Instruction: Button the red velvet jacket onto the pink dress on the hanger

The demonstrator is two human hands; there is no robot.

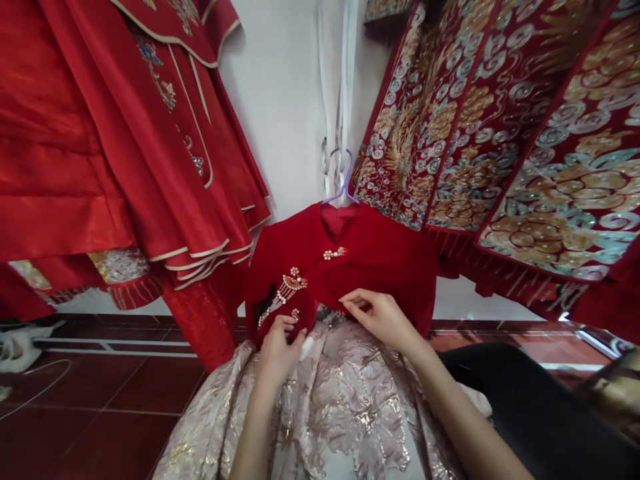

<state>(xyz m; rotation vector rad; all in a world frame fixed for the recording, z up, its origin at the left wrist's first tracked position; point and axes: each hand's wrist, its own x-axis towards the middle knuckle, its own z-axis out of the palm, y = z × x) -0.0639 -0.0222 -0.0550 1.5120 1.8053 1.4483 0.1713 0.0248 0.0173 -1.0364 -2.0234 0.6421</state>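
A small red jacket (380, 257) hangs on a lilac hanger (343, 180) against the white wall. It has ornate frog clasps, one at the chest (334, 253) and one with a beaded tassel (285, 288). Below it spreads a pale pink brocade skirt (340, 400) with gold flowers. My left hand (280, 347) grips the jacket's lower left hem, fingers curled on the fabric near a small clasp. My right hand (377, 315) pinches the hem at the middle of the jacket front.
Red embroidered robes (125, 133) hang at the left. A heavily embroidered red and gold garment (500, 133) hangs at the upper right. Dark red floor tiles (90, 407) lie below. A black cloth (530, 400) is at the lower right; white cables (25, 347) lie at the far left.
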